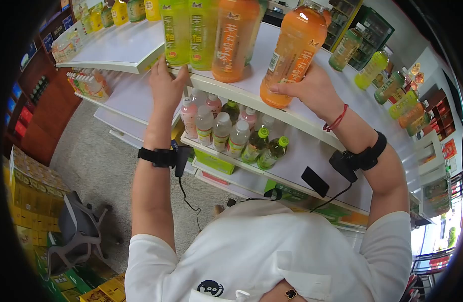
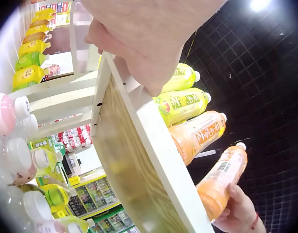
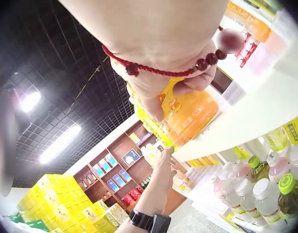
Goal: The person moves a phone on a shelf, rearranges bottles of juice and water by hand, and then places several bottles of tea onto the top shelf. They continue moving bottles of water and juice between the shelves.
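My right hand (image 1: pixel 316 90) grips an orange drink bottle (image 1: pixel 298 43) low down, thumb across its front, at the front edge of the white upper shelf (image 1: pixel 271 103). In the right wrist view the lower part of this bottle shows beyond the beaded bracelet. My left hand (image 1: pixel 166 86) rests at the shelf's front edge, beside the base of the leftmost green bottle (image 1: pixel 174 35); its fingertips are partly hidden. A second green bottle (image 1: pixel 201 38) and another orange bottle (image 1: pixel 234 43) stand upright in a row between the hands.
Below, a lower shelf holds several white-capped bottles (image 1: pixel 221 126) and green-capped bottles (image 1: pixel 273 152). More bottles (image 1: pixel 376 68) stand along the shelf to the right. A second shelf unit (image 1: pixel 110 50) adjoins at left. On the floor are a grey chair (image 1: pixel 80 221) and stacked yellow boxes (image 1: pixel 32 196).
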